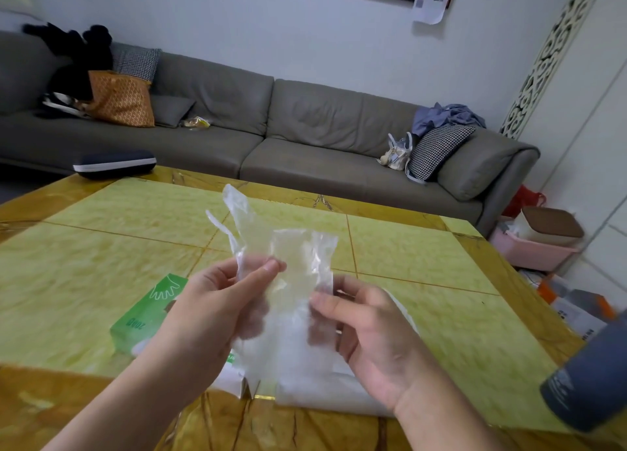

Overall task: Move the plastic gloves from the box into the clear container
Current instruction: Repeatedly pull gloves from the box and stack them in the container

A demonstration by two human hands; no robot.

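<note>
Pinching one plastic glove [288, 257], both left hand [217, 301] and right hand [366, 328] half-hide the green box [146, 315]

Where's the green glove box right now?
In the head view, the green glove box lies on the yellow table, lower left of centre, partly hidden behind the left hand, which with the right hand holds up a plastic glove.

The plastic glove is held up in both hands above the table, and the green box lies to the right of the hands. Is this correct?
Not quite. The head view shows the green box to the left, partly behind the left hand. The rest holds: left and right hand pinch the plastic glove above the table.
</note>
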